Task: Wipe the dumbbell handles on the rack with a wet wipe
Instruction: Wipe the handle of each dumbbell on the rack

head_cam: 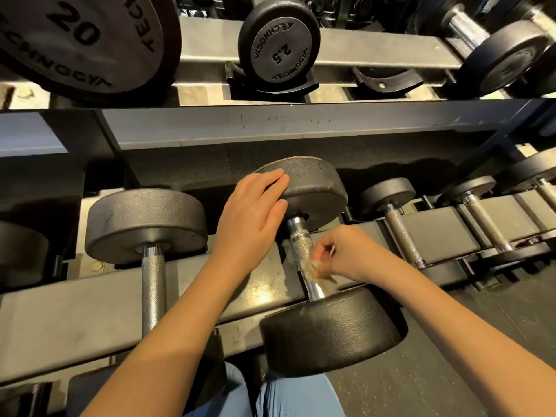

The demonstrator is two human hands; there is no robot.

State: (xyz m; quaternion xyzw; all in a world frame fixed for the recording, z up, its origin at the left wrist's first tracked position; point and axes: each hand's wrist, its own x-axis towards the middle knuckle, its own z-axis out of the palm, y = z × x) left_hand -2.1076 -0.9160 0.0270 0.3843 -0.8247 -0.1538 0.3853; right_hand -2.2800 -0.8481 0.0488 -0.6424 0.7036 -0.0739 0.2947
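A black dumbbell lies across the lower rack rail [90,305] in the middle of the head view, its knurled metal handle [301,245] running between a far head [316,188] and a near head [331,329]. My left hand [252,218] rests with straight fingers on the far head. My right hand [346,254] pinches a crumpled wet wipe [314,267] against the lower part of the handle.
A second dumbbell [147,224] lies to the left on the same rail, and smaller ones [400,224] follow to the right. The upper shelf [270,127] carries a 2.5 dumbbell [278,43] and a 20 one [81,40]. Dark floor [451,371] lies at the lower right.
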